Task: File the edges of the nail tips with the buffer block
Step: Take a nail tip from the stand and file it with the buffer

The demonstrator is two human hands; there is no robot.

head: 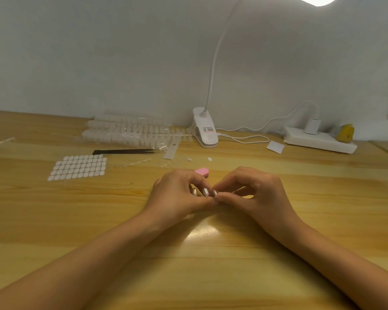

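though printed red and black, cannot read label [208, 130] on lamp clip [207, 139]. left hand [177, 194] and right hand [253, 193] curled, fingertips [221, 196] touching, whatever pinched too small to tell. pink buffer block [202, 171] on table [211, 253], half hidden behind left hand; sticker sheet [77, 167] off left.

Buffer block [202, 171] half behind left hand [177, 193]
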